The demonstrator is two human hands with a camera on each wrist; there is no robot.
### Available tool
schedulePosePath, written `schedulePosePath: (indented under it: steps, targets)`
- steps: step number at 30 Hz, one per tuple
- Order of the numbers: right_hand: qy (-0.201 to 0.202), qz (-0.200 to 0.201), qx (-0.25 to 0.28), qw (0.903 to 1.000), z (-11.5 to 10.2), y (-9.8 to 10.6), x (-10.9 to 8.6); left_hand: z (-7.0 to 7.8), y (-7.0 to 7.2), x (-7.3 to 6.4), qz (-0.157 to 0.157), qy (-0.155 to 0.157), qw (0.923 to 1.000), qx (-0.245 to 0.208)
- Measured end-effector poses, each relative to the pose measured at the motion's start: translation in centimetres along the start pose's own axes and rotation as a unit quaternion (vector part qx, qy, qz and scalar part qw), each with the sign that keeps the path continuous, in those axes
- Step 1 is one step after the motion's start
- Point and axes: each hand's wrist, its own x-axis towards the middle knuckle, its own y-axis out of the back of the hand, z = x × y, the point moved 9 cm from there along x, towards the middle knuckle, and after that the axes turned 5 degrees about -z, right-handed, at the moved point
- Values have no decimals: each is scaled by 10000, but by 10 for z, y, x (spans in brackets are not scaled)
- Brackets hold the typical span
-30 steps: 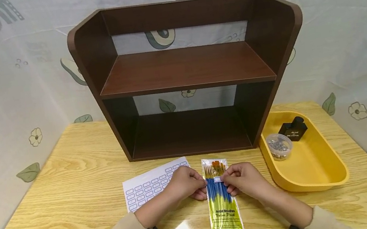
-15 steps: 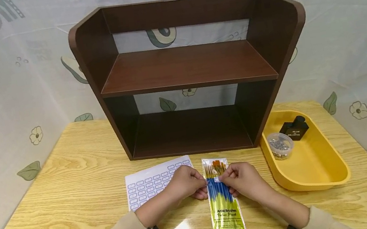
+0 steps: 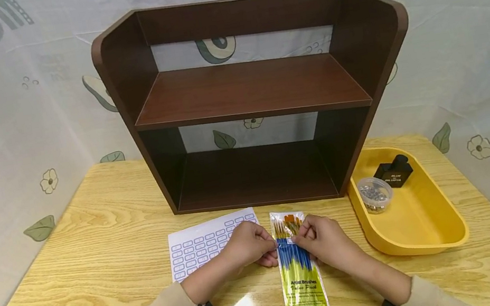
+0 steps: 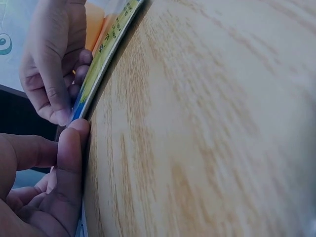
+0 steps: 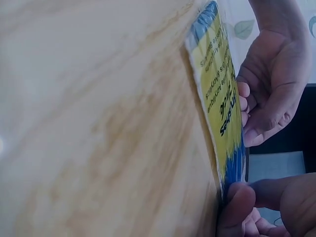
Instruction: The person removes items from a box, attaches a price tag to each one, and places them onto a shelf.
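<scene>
A clear pack of artist brushes [image 3: 303,285], with blue handles and a yellow printed front, lies flat on the table in the head view. My left hand [image 3: 251,245] pinches its left edge near the top between thumb and fingers. A small white label sticker [image 3: 290,241] is at the brush ferrules, its right part hidden. My right hand [image 3: 325,241] pinches that sticker against the pack with thumb and forefinger. Under my left forearm lies a white sheet of blue-framed labels [image 3: 198,243]. The right wrist view shows the pack's lower end [image 5: 215,94] from the side.
A dark brown two-tier shelf [image 3: 249,90] stands behind the hands. To the right is a yellow tray [image 3: 416,233] holding a black bottle [image 3: 394,172] and a round clear tub of small metal pieces [image 3: 375,194]. Wood-grain table [image 3: 95,241] surrounds the pack.
My right thumb and fingers have shifted slightly left over the sticker, covering more of it. My left hand keeps its place at the pack's edge. The view has shifted a little.
</scene>
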Motion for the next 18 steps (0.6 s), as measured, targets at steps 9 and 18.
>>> schedulePosePath:
  steps: [9, 18]
  targets:
    - [-132, -25, 82, 9999, 2, -2, 0, 1, 0, -2, -10, -45, 10000, 23]
    - [-189, 159, -732, 9970, -3, -3, 4, 0, 0, -1, -14, -83, 10000, 28]
